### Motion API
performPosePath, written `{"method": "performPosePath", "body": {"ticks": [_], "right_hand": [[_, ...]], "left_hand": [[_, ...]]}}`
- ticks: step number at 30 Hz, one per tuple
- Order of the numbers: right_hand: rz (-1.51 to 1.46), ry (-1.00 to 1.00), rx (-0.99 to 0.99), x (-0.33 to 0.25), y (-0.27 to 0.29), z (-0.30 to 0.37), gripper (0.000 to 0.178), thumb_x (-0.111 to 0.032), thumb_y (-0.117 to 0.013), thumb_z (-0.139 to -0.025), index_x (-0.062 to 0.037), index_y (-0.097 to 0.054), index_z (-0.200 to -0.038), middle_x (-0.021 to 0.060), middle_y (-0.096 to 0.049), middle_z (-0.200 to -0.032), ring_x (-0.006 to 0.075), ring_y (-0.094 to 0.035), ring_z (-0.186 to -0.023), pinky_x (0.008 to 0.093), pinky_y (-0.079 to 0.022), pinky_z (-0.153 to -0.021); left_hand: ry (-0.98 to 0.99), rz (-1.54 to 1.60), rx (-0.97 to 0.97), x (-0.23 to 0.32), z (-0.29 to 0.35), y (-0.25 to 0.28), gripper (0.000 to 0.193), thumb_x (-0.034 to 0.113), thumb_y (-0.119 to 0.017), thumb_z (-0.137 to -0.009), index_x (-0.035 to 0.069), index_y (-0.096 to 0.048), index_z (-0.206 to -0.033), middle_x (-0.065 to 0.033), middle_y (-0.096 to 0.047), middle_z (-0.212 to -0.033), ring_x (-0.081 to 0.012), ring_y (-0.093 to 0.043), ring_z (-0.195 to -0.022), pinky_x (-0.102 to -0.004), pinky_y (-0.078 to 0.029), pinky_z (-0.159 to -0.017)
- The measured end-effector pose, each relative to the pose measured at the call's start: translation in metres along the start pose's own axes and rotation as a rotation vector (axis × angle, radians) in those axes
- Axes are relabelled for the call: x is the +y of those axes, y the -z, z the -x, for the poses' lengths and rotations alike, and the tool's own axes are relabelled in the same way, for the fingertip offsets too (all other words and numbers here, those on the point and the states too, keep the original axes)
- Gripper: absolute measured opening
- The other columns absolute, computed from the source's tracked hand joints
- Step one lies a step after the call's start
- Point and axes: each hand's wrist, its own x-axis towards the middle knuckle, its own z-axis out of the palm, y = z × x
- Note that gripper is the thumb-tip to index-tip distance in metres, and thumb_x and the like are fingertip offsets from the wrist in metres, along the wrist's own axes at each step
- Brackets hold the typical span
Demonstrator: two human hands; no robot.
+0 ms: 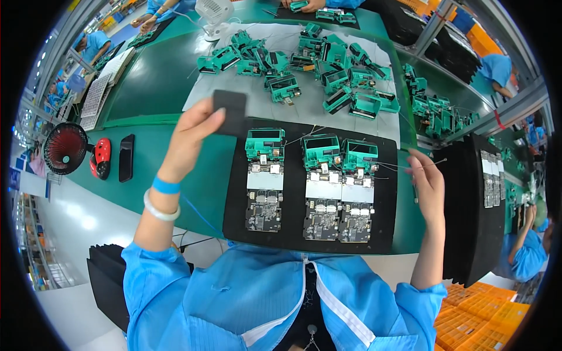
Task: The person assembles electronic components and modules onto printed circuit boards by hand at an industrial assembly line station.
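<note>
My left hand (198, 126) is closed around a flat black rectangular block (230, 112), raised just left of the black mat (293, 234). On that mat lie three circuit boards, each with a green plastic housing at its far end: a left board (263, 202), a middle one (322, 205) and a right one (357, 205). Beyond the mat's right edge, my right hand (428, 182) has its fingers drawn together at a thin grey cable (391, 166) that runs from the right housing (359, 154). The cable's tip sticks out past the fingers.
Many green housings (333, 55) are heaped on a white sheet beyond the mat. A phone (126, 158), a red object (100, 158) and a small fan (65, 148) lie left. Stacked black sheets (474, 234) stand right. Co-workers sit around.
</note>
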Motion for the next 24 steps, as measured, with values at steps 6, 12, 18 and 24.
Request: {"method": "performPosePath", "body": {"ticks": [6, 12, 18, 24], "right_hand": [[-0.023, -0.147, -0.194, 0.029, 0.017, 0.053, 0.034, -0.018, -0.064, -0.095, 0.0015, -0.063, -0.123, 0.0058, -0.068, -0.109, 0.0108, -0.063, -0.091, 0.0226, -0.047, -0.073], [-0.215, -0.178, -0.105, 0.023, 0.013, 0.067, 0.036, -0.015, -0.064, -0.094, 0.0035, -0.062, -0.125, 0.0100, -0.069, -0.111, 0.0114, -0.064, -0.093, 0.0231, -0.047, -0.077], [-0.252, -0.166, -0.098, 0.021, 0.005, 0.080, 0.035, -0.008, -0.067, -0.091, 0.0015, -0.063, -0.124, 0.0079, -0.064, -0.119, 0.0119, -0.059, -0.100, 0.0261, -0.048, -0.088], [-0.230, -0.179, -0.071, 0.024, 0.007, 0.082, 0.032, -0.012, -0.067, -0.091, -0.0001, -0.064, -0.121, 0.0054, -0.066, -0.105, 0.0113, -0.060, -0.095, 0.0257, -0.049, -0.080]], "left_hand": [[0.250, -0.548, 0.274, -0.084, 0.074, 0.059, 0.035, 0.028, -0.062, -0.097, 0.004, -0.051, -0.074, 0.0006, -0.042, -0.070, -0.0118, -0.040, -0.069, -0.0324, -0.036, -0.062], [0.057, -0.682, 0.498, -0.085, 0.104, 0.002, 0.018, 0.015, -0.071, -0.089, -0.002, -0.066, -0.095, -0.0055, -0.056, -0.083, -0.0124, -0.053, -0.076, -0.0277, -0.044, -0.068], [0.096, -0.377, 0.302, -0.043, 0.113, -0.056, 0.032, 0.006, -0.076, -0.083, -0.001, -0.066, -0.113, -0.0013, -0.052, -0.091, -0.0067, -0.047, -0.070, -0.0215, -0.040, -0.060], [0.258, -0.077, 0.427, -0.044, 0.118, -0.061, 0.034, -0.001, -0.074, -0.081, 0.001, -0.063, -0.113, -0.0007, -0.060, -0.102, -0.0085, -0.056, -0.087, -0.0231, -0.047, -0.078]]}}
